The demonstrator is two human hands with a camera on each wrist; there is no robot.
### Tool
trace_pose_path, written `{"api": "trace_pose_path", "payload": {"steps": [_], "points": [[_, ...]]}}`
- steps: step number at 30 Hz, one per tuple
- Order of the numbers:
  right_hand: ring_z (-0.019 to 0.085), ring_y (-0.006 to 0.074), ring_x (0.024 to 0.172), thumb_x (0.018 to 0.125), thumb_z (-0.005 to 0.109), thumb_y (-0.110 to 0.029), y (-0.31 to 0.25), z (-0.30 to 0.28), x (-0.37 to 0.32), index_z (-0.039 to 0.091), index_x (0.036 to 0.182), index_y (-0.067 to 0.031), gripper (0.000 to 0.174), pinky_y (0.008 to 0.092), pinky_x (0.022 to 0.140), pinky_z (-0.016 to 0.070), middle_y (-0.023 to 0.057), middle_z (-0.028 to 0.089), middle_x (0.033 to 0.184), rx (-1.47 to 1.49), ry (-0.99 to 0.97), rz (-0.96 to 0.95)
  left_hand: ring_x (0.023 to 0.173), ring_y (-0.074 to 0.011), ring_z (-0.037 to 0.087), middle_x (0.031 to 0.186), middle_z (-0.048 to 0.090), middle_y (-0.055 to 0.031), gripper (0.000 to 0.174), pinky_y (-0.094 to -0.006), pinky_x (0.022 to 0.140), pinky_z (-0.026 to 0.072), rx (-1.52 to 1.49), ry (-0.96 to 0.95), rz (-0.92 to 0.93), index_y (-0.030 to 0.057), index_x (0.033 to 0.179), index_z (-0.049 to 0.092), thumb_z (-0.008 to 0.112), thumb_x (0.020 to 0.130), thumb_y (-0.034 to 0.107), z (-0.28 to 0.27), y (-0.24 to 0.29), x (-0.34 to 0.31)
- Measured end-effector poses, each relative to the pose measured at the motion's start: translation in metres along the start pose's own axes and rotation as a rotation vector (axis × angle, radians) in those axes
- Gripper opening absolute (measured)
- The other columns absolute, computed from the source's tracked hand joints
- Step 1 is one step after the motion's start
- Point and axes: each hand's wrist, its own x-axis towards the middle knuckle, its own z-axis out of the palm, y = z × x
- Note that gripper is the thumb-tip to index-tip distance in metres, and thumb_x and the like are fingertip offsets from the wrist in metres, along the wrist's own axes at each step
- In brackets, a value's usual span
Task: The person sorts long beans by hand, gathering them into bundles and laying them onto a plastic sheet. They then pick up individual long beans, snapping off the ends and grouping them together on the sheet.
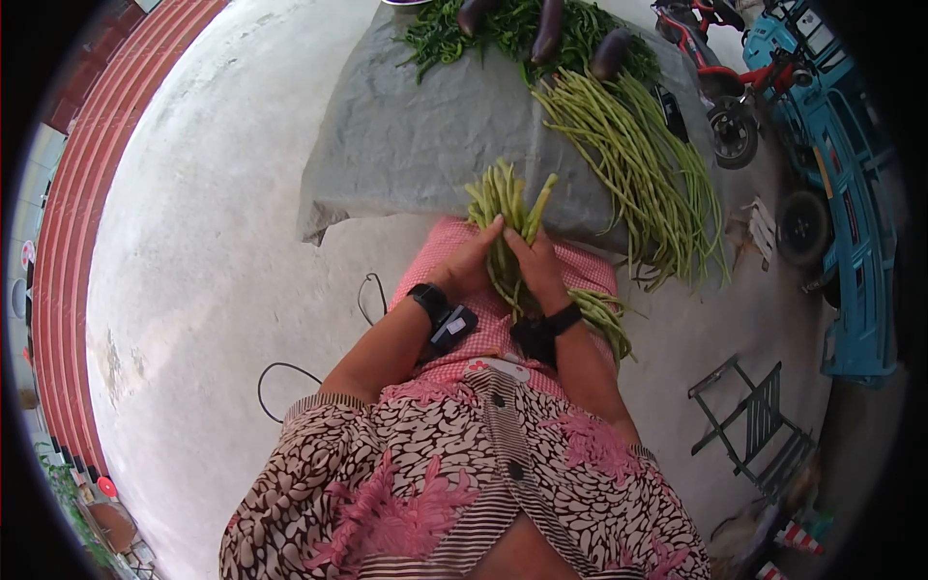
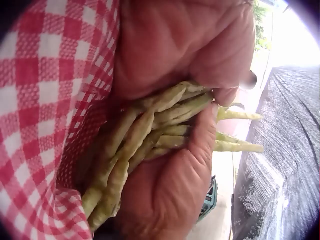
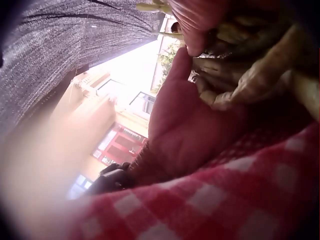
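Over the lap, both hands grip one bundle of long beans (image 1: 499, 198), its ends sticking up past the fingers. My left hand (image 1: 469, 261) wraps it from the left, while my right hand (image 1: 539, 269) holds it from the right. The thumbs lie close together at the front. In the left wrist view, the bean pods (image 2: 135, 135) run between the two palms, and their tips poke out beyond the thumbs. The right wrist view shows the left palm (image 3: 187, 120) below the beans (image 3: 260, 80), partly in shadow. More beans (image 1: 604, 317) lie on the pink checked apron (image 1: 440, 246) beside the right wrist.
Ahead stands a low table under a grey cover (image 1: 406, 145). It bears a large heap of long beans (image 1: 628, 164), leafy greens (image 1: 435, 39), eggplants (image 1: 547, 31) and a small black device (image 1: 671, 111). To the right are a folding chair (image 1: 759, 425) and a blue cargo vehicle (image 1: 851, 213).
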Motion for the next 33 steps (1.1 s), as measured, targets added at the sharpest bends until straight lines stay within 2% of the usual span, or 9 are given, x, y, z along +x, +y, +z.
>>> {"api": "trace_pose_path", "payload": {"steps": [2,4,8,14,16,25,27,29,33], "points": [[0.061,0.0148,0.095,0.093,0.061,-0.017,-0.002,0.002,-0.004,0.056,0.120,0.0010,0.033,0.0282,0.083,0.0484,0.0062,0.065,0.107,-0.056,0.006,0.010,0.123,-0.0233,0.051,0.137,0.051,-0.0115,0.058,-0.0391,0.105,0.0408,-0.018,0.017,-0.045,0.0069,0.141,0.039,0.044,0.099,0.047,0.001,0.001,-0.001],[0.061,0.0147,0.094,0.093,0.061,-0.016,-0.017,0.000,-0.004,0.056,0.120,0.0007,0.032,0.0269,0.081,0.0492,0.0062,0.065,0.107,0.174,-0.066,0.111,0.123,-0.0236,0.052,0.136,0.052,-0.0116,0.057,-0.0388,0.104,0.0416,-0.036,0.014,-0.049,0.0044,0.138,0.042,0.044,0.100,0.046,0.006,0.002,-0.003],[0.062,0.0138,0.091,0.093,0.061,-0.014,-0.026,-0.011,-0.008,0.057,0.117,-0.0005,0.028,0.0256,0.079,0.0508,0.0061,0.065,0.105,0.515,-0.140,0.358,0.119,-0.0222,0.053,0.132,0.053,-0.0100,0.055,-0.0391,0.103,0.0429,-0.002,-0.007,-0.027,0.0126,0.144,0.035,0.045,0.100,0.044,-0.003,-0.003,0.003],[0.061,0.0100,0.081,0.091,0.064,-0.014,0.013,-0.033,-0.008,0.061,0.112,-0.0030,0.024,0.0224,0.069,0.0493,0.0019,0.064,0.098,0.692,-0.053,0.348,0.111,-0.0190,0.056,0.126,0.055,-0.0078,0.059,-0.0388,0.099,0.0457,-0.018,-0.003,0.064,0.0261,0.153,0.016,0.045,0.102,0.035,-0.009,-0.004,0.005],[0.060,0.0088,0.080,0.090,0.066,-0.013,0.009,-0.032,-0.010,0.061,0.112,-0.0032,0.025,0.0213,0.067,0.0481,0.0006,0.064,0.098,0.560,-0.057,0.348,0.109,-0.0184,0.056,0.126,0.056,-0.0077,0.060,-0.0383,0.097,0.0465,-0.014,-0.013,0.054,0.0272,0.153,0.014,0.045,0.102,0.034,-0.009,-0.005,0.005],[0.059,0.0092,0.087,0.085,0.071,-0.009,-0.029,-0.009,-0.013,0.059,0.118,-0.0018,0.036,0.0233,0.075,0.0479,-0.0003,0.064,0.102,0.306,-0.166,0.251,0.115,-0.0246,0.057,0.129,0.056,-0.0133,0.049,-0.0422,0.097,0.0473,0.044,0.031,0.002,0.0087,0.135,0.046,0.050,0.099,0.041,-0.011,-0.008,0.009],[0.059,0.0110,0.089,0.083,0.071,-0.010,-0.027,-0.011,-0.015,0.058,0.120,-0.0013,0.040,0.0255,0.077,0.0483,0.0005,0.063,0.103,0.194,-0.231,0.248,0.114,-0.0244,0.057,0.129,0.057,-0.0135,0.050,-0.0411,0.097,0.0472,-0.035,0.035,-0.184,0.0090,0.135,0.046,0.050,0.098,0.042,-0.008,-0.006,0.001],[0.058,0.0121,0.088,0.081,0.071,-0.013,-0.017,-0.016,-0.008,0.057,0.122,-0.0012,0.045,0.0270,0.076,0.0479,0.0008,0.063,0.104,0.014,-0.291,0.178,0.114,-0.0253,0.058,0.129,0.058,-0.0134,0.053,-0.0408,0.098,0.0468,0.105,0.139,-0.166,0.0089,0.135,0.047,0.050,0.097,0.045,0.032,0.010,-0.014],[0.058,0.0157,0.101,0.083,0.065,-0.012,-0.013,-0.022,-0.011,0.053,0.128,-0.0003,0.047,0.0300,0.087,0.0481,0.0041,0.061,0.116,0.185,-0.283,0.217,0.093,-0.0360,0.063,0.106,0.064,-0.0197,0.050,-0.0396,0.082,0.0498,1.292,0.326,-0.010,0.0045,0.130,0.050,0.050,0.096,0.042,0.027,0.029,-0.020]]}}
